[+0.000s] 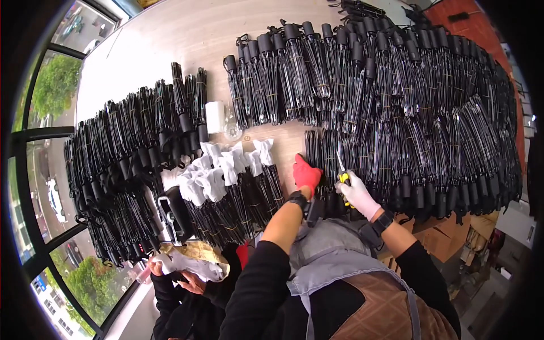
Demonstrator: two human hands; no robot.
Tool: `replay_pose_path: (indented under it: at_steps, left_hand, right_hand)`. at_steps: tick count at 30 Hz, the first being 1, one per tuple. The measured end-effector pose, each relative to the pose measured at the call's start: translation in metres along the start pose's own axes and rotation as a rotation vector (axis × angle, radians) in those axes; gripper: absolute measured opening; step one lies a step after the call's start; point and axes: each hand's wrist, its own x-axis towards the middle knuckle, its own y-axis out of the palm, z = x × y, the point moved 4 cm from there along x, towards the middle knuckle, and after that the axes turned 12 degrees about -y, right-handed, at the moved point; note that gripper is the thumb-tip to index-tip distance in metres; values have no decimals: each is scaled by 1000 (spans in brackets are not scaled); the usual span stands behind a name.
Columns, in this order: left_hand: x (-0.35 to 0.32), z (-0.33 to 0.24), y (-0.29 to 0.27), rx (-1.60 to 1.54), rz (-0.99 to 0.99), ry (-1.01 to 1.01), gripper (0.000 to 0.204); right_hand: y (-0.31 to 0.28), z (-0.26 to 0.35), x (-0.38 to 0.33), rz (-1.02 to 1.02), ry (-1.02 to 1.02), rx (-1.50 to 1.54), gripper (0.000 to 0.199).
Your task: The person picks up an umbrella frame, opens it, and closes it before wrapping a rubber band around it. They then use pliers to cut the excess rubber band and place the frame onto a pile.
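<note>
My right hand (358, 194), in a white glove, grips a slim tool (343, 178) with a yellow-and-black handle. Its thin silver end points away from me over the row of folded black umbrella frames (385, 161); whether it is a screwdriver or a closed pair of scissors I cannot tell. My left hand (306, 171), in a red glove, rests at the left end of that row. Its thumb side touches the nearest frames, and its fingers are apart from the thumb with nothing visible between them. Thin bands circle many of the frames.
Left of my hands stand frames topped with white wraps (229, 161), beside a black-and-silver device (174, 215). More frames (130, 124) fill the table's left side. A white box (215, 117) and clear tape roll (232, 130) lie mid-table. A co-worker's hands (192, 281) handle white material at lower left.
</note>
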Motion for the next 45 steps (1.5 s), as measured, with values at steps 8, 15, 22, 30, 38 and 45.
replay_pose_path:
  at_steps: [8,15,22,30,38,45]
  left_hand:
    - [-18,6,-150,-654,390,-127,33]
    - [-21,13,-204,-1146,427,-45,26]
    - [-54,-30,-215,-1285,392,-10,21]
    - [-77,-72,-221,-1448,607,-198,23]
    - [-54,-130,-346,-1555,439,240,76]
    - [-119,-110,-257,-986,739,89,62]
  right_hand:
    - [67,-9,48,147,-84,-22,29]
    - [105,33,75,-112,-560,-438,47]
    - [101,133,-43,286,-492,-160,46]
    - [91,131,-78,162,-872,-275,36]
    - [67,158,-120,856,-164,720,38]
    - [46,169,-85,441,-500,369,33]
